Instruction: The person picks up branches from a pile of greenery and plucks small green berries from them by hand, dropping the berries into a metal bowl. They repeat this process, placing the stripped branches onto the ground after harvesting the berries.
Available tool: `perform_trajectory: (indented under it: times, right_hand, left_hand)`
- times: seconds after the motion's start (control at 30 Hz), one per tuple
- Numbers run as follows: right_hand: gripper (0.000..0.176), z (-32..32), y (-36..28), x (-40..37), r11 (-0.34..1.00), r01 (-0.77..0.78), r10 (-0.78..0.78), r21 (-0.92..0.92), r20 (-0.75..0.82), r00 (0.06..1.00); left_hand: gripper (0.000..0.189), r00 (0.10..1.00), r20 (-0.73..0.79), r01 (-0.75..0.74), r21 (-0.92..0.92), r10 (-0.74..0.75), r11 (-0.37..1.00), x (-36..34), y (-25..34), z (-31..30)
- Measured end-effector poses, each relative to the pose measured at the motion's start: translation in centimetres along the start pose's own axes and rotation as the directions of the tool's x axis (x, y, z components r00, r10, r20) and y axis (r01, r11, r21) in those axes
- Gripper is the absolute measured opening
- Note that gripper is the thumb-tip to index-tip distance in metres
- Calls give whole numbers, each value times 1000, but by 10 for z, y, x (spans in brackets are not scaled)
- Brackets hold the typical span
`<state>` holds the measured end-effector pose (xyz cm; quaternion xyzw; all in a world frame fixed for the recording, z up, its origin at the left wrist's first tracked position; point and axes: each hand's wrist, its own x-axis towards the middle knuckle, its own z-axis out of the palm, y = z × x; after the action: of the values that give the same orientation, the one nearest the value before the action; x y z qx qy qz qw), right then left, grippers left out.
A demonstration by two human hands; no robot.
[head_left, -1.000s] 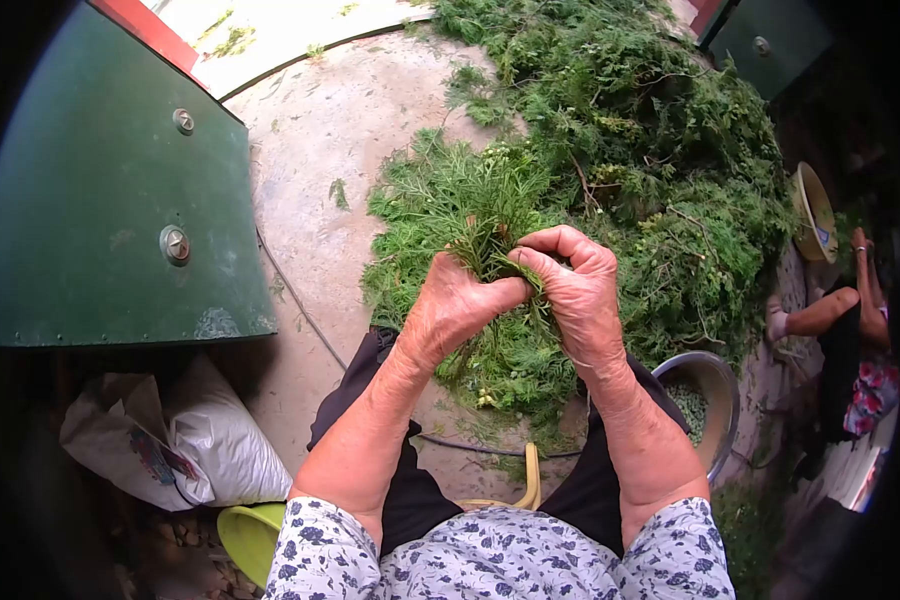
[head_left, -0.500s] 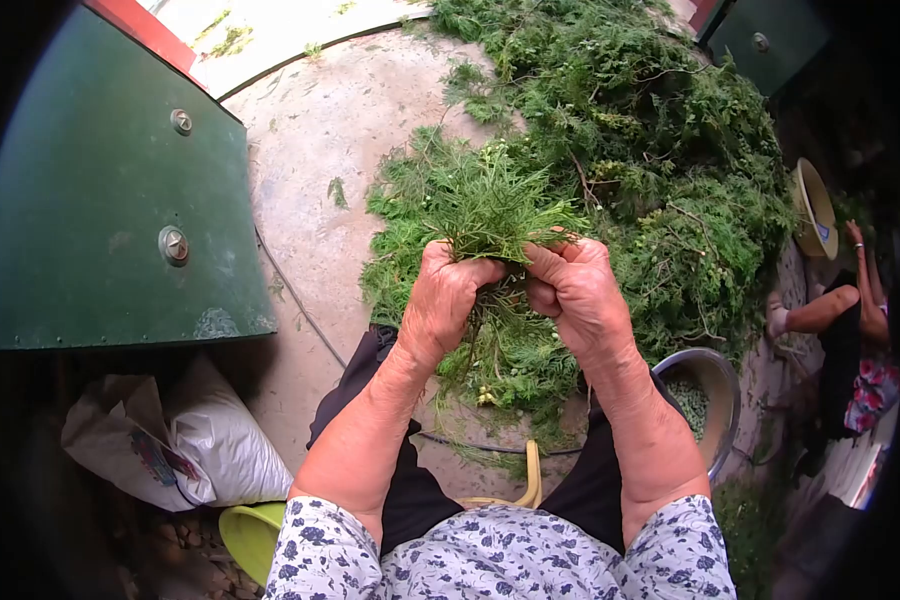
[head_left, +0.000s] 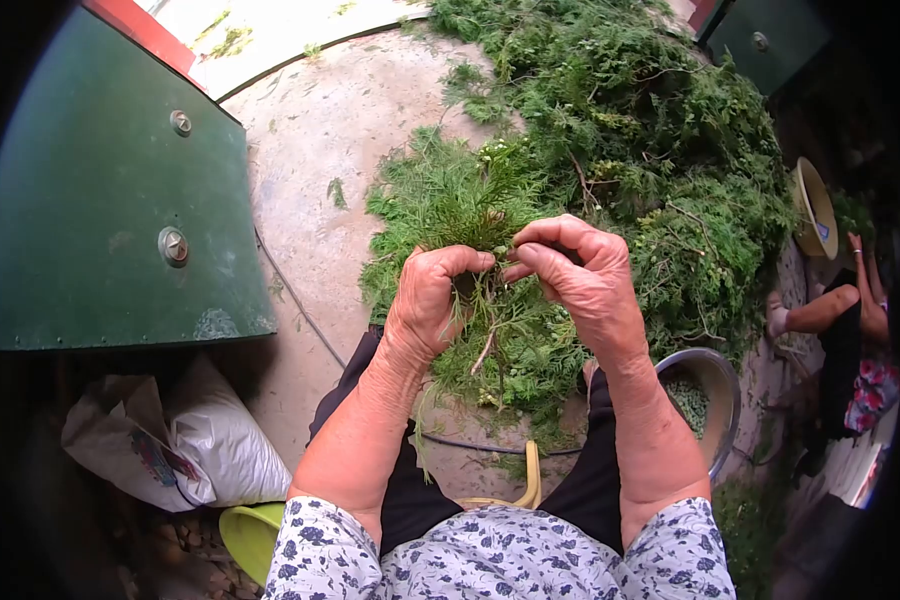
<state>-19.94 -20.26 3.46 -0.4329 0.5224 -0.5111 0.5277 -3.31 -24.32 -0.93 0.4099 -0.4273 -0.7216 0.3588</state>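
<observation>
My left hand [head_left: 428,300] is closed around a bunch of green feathery sprigs [head_left: 465,200], whose tips fan out above my fist and whose stems hang below it. My right hand [head_left: 580,275] is just to the right, thumb and fingers pinched at the top of the bunch. Both hands are raised over a big heap of the same cut greenery [head_left: 630,150] lying on the concrete ground. A metal bowl [head_left: 718,400] holding small green bits stands by my right forearm.
A green metal panel [head_left: 100,210] stands on the left, with white sacks [head_left: 210,440] and a yellow-green tub [head_left: 250,535] below it. A thin cable [head_left: 300,300] crosses the concrete. At the right edge another person's arm [head_left: 820,310] and a straw hat [head_left: 815,210] show.
My left hand has slid lower on the bunch. My right hand has opened from a full grip into a pinch at the top of the sprigs, and the fanned tips sit lower.
</observation>
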Motion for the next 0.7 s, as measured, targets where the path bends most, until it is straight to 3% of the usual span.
perform_trajectory:
  times: [0.03,0.07,0.1,0.13,0.17,0.27,0.3,0.37,0.4,0.47,0.5,0.53,0.57,0.6,0.7]
  right_hand:
    - [10,5,15,3,963,218,-227,-157,-40,973]
    - [10,7,17,3,963,218,-227,-157,-41,973]
    - [14,8,18,4,884,328,-351,-334,-10,936]
    - [19,8,19,4,760,421,-462,-495,44,886]
    - [19,8,19,3,761,420,-461,-495,44,886]
    - [21,9,18,3,789,361,-413,-497,4,911]
    - [21,9,18,3,789,361,-414,-497,5,910]
    - [17,11,20,3,744,394,-471,-540,-4,882]
    - [17,13,18,2,744,395,-469,-539,0,883]
    - [10,13,11,0,943,200,-224,-266,-60,973]
    - [6,11,15,2,951,214,-232,-225,-57,971]
    - [6,8,14,3,951,214,-232,-224,-57,971]
    - [7,3,12,4,998,36,-34,49,-39,999]
    - [7,-1,10,6,938,-155,152,311,33,988]
    - [8,-2,8,3,928,-204,213,313,5,977]
  left_hand:
    - [12,1000,-23,-15,-45,14,999,0,-2,1]
    - [10,999,-47,-30,-89,26,996,0,-4,2]
    - [10,999,-46,-29,-90,25,996,0,-6,0]
    - [9,980,28,-198,187,196,962,-1,-7,-4]
    - [9,931,144,-363,431,334,826,-1,-7,-6]
    - [22,878,230,-475,527,419,705,-3,-2,-4]
    - [22,878,230,-475,527,420,705,-3,-1,-3]
    - [24,816,288,-554,637,501,536,-2,1,-1]
    - [24,817,284,-551,638,502,537,-1,-2,-5]
    - [24,716,361,-634,694,598,341,2,-11,-12]
    - [24,716,360,-634,695,598,341,2,-6,-5]
    - [22,927,45,-372,251,374,894,1,2,8]
    - [19,998,-39,33,-386,-52,922,0,7,15]
    - [19,998,-38,33,-385,-51,922,0,8,15]
    - [16,998,-57,5,-345,-26,939,1,9,17]
